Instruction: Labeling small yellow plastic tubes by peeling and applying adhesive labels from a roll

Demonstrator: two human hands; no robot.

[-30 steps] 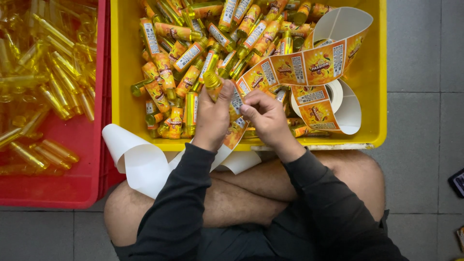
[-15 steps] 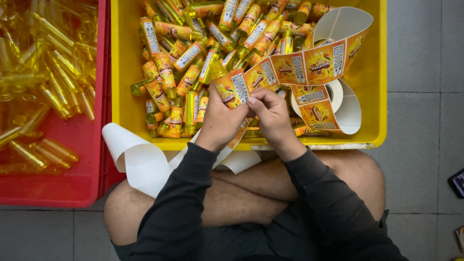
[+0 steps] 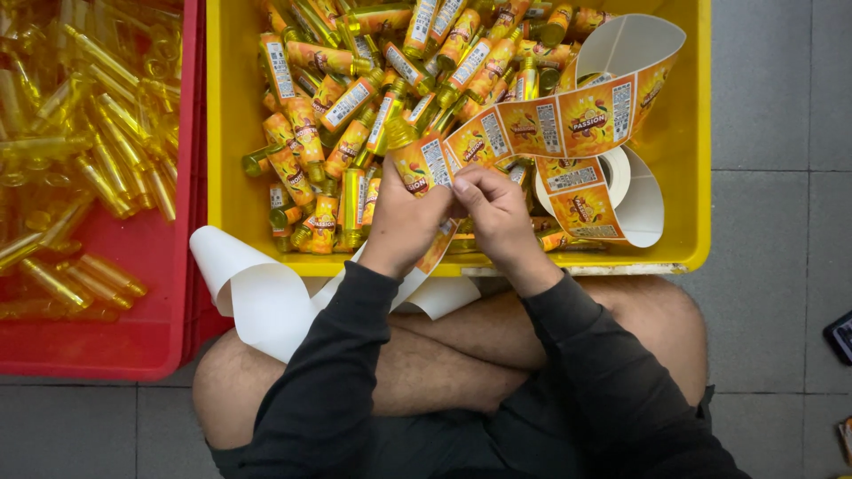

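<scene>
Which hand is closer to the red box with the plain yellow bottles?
Left. The left hand is over the yellow crate, on the side next to the red crate. The right hand is beside it, farther from the red crate.

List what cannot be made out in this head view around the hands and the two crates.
- Bottle at the left hand: lower part hidden by that hand.
- Right hand fingertips: grip on the label strip hidden by the fingers themselves.
- Yellow crate: far end cut off by the top edge.
- Red crate: left part cut off; unlabelled bottles blurred.
- Dark object on the floor: cut off by the right edge.
</scene>
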